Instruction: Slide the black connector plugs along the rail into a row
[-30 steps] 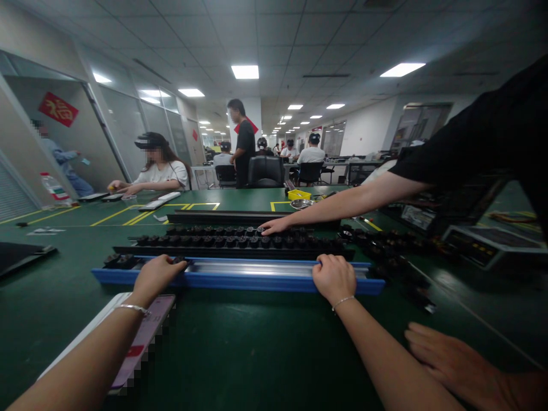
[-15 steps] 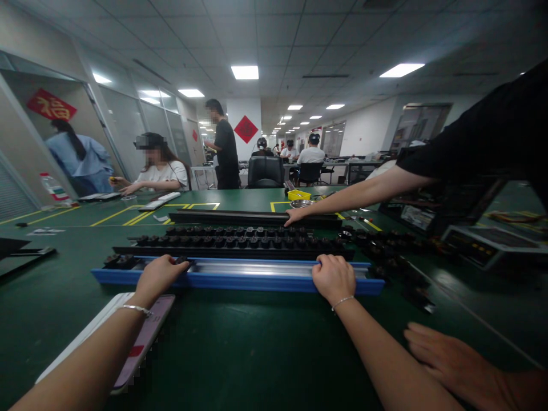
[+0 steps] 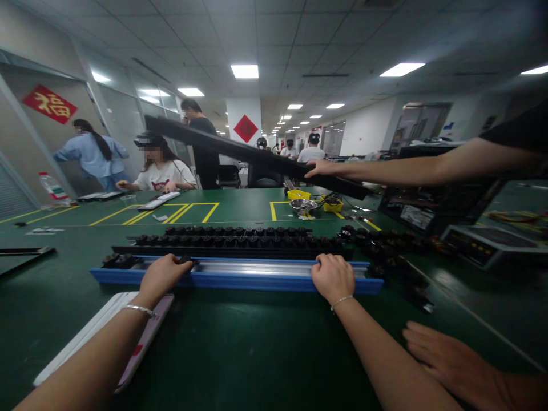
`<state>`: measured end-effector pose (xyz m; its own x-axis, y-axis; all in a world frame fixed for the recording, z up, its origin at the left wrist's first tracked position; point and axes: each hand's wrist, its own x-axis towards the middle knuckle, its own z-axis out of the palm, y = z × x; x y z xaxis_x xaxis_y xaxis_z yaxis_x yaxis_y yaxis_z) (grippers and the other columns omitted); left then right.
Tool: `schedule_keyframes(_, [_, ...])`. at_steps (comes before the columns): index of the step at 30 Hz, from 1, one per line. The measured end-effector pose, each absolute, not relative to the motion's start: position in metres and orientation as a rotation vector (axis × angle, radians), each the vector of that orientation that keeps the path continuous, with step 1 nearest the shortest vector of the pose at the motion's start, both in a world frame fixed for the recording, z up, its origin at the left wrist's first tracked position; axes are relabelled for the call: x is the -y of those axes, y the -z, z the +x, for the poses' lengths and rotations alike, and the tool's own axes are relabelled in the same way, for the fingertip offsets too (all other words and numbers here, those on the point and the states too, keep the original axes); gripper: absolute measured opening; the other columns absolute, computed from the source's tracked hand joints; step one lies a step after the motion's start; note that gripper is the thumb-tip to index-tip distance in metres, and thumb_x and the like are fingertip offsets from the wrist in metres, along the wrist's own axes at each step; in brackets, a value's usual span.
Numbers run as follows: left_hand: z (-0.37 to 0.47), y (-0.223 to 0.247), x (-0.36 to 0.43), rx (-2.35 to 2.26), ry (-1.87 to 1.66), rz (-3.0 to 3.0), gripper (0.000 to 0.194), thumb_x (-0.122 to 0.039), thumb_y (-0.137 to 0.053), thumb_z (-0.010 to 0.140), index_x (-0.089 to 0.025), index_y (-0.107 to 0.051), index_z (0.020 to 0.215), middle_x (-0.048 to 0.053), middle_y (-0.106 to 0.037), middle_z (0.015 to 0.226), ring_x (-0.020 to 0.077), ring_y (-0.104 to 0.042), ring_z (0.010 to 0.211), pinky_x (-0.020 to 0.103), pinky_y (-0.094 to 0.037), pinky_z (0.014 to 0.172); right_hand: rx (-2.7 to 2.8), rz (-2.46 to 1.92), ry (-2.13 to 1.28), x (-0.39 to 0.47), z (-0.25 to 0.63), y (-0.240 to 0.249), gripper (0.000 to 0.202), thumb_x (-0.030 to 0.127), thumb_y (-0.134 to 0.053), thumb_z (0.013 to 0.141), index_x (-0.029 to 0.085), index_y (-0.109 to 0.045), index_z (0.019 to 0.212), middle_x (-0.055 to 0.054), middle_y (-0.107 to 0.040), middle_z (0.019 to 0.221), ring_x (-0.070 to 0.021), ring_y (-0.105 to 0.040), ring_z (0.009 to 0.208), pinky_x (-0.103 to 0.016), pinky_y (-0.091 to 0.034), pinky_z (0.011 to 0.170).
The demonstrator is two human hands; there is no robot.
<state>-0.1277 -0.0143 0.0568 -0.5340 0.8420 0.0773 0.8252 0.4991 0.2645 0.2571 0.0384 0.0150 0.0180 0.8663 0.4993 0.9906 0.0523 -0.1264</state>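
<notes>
A long blue rail (image 3: 257, 280) with a shiny metal channel lies across the green table in front of me. My left hand (image 3: 163, 276) is closed on a small black part (image 3: 185, 264) at the channel, left of the middle. More black parts (image 3: 121, 261) sit in the rail's left end. Toward the right end, my right hand (image 3: 333, 278) grips the rail, fingers over its far edge. Behind it, dark rails (image 3: 240, 241) carry rows of black wheel-like pieces.
From the right, a co-worker's hand (image 3: 322, 168) holds a long black bar (image 3: 231, 149) tilted above the table. Another hand (image 3: 445, 351) rests at lower right. Loose black parts (image 3: 385, 257), a metal bowl (image 3: 303, 205) and a pink-and-white flat case (image 3: 103, 325) lie around.
The co-worker's hand has raised the black bar off the table behind the rails, its left end higher. Both my hands stay almost where they were.
</notes>
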Motion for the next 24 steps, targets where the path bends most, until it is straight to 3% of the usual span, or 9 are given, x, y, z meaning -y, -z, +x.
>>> schedule_keyframes(24, [-0.116, -0.051, 0.009, -2.685, -0.42, 1.484, 0.048, -0.059, -0.044, 0.065, -0.018, -0.061, 0.084, 0.013, -0.067, 0.09, 0.0293, -0.061, 0.085, 0.033, -0.042, 0.063, 1.885, -1.856, 0.357, -0.04, 0.26, -0.014, 0.021, 0.024, -0.044, 0.078, 0.021, -0.064, 0.085, -0.005, -0.064, 0.088, -0.0206, -0.049, 0.091, -0.032, -0.027, 0.075])
